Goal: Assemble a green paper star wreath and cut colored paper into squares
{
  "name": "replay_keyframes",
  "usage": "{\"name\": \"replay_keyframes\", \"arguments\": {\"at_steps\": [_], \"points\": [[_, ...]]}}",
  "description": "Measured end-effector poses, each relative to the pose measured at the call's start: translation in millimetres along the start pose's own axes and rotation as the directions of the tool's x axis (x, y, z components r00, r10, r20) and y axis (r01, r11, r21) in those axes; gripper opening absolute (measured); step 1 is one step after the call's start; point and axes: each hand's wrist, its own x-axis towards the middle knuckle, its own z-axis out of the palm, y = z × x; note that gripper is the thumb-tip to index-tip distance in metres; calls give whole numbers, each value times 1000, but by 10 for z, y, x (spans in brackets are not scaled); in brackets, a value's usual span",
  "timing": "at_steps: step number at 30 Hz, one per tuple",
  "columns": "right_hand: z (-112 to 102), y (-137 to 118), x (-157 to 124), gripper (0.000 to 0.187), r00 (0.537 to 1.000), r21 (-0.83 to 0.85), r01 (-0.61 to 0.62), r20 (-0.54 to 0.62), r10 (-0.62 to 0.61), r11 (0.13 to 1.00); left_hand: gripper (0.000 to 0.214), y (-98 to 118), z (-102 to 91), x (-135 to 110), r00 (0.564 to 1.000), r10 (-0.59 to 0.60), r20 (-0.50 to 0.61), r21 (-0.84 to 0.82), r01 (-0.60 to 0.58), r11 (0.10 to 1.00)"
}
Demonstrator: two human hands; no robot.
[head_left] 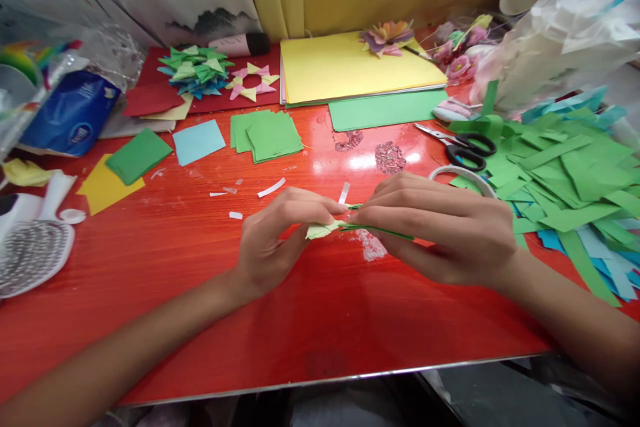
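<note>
Both my hands meet above the middle of the red table, fingers closed on a piece of folded paper. Between the thumb and fingers of my left hand (pixel 283 230) sits its pale green folded part (pixel 321 230). My right hand (pixel 445 227) pinches the darker green part (pixel 383 232), most of which its fingers cover. How the two parts join is hidden by my fingertips. A small white strip (pixel 345 193) lies just beyond my fingertips. Just past my right hand are a roll of tape (pixel 463 179) and black-handled scissors (pixel 465 150).
Green paper squares (pixel 273 137), a light blue sheet (pixel 199 142) and a yellow piece (pixel 107 187) lie beyond my left hand. Green strips (pixel 565 167) heap up at right. Folded paper stars (pixel 197 72) and yellow sheets (pixel 350 70) line the back. A hairbrush (pixel 37 257) lies left.
</note>
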Motion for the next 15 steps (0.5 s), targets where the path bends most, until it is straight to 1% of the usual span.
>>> {"name": "replay_keyframes", "arguments": {"at_steps": [4,9,12,15], "points": [[4,8,-7,21,999,-13,34,-9,-34,999,18,3,1,2,1000,-11,15,-18,11,1000],[13,21,-19,24,997,-18,70,-13,-70,997,25,10,6,-3,999,-7,34,-60,9,998],[12,27,-23,25,997,-42,75,-3,-75,996,31,20,13,-26,998,-57,11,-70,57,996],[11,21,-13,25,996,-44,87,-1,-87,995,35,38,16,-53,993,-114,-10,-35,114,993]]}}
